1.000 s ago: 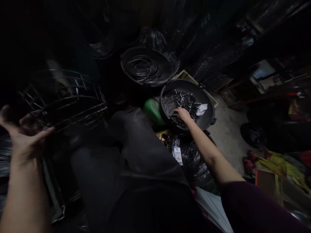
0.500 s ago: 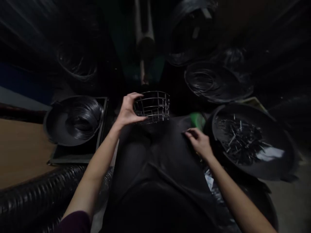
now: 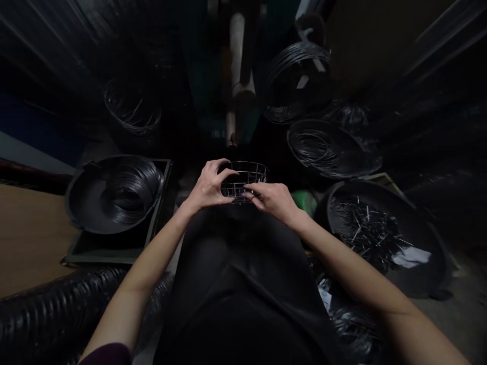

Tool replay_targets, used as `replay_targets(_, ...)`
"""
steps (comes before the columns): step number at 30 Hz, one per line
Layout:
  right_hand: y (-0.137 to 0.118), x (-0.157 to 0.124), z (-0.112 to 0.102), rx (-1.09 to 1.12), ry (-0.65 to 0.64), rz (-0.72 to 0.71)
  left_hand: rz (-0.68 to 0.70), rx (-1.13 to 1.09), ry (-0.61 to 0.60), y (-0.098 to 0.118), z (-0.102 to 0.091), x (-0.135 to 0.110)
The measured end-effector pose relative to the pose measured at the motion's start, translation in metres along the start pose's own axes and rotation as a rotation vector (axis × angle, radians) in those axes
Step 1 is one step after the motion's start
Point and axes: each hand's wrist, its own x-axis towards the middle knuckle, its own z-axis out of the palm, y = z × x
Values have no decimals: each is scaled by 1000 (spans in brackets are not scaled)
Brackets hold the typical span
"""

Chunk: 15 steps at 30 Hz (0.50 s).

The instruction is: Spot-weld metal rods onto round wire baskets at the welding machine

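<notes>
A small round wire basket (image 3: pixel 249 175) rests on my knees, just past my dark apron (image 3: pixel 243 274). My left hand (image 3: pixel 208 186) grips its left rim, fingers curled over the wire. My right hand (image 3: pixel 273 198) is on the basket's near right side, fingers pinched against the lower wires; whether it holds a small piece I cannot make out. To the right, a black pan (image 3: pixel 426 268) holds a heap of short metal wire pieces (image 3: pixel 361 228) and a scrap of white paper.
A black pan with a coil of dark wire (image 3: pixel 131 187) sits at the left on a square tray. More wire coils lie in a pan at the right rear (image 3: pixel 323 149) and hang behind. A ribbed black hose (image 3: pixel 57 309) runs along the lower left by a brown board.
The view swung left from the pan of wire pieces. My right hand left that pan and came to the basket. My left hand brought the basket to the centre, over my knees.
</notes>
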Motion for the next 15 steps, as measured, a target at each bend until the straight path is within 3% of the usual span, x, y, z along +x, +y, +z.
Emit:
replay_targets(5, -7, 5, 0, -306, -50, -168, -62, -71, 72, -11, -4, -6)
replay_targets(15, 3, 36, -14, -444, 46, -261, -74, -134, 127, -24, -10, 23)
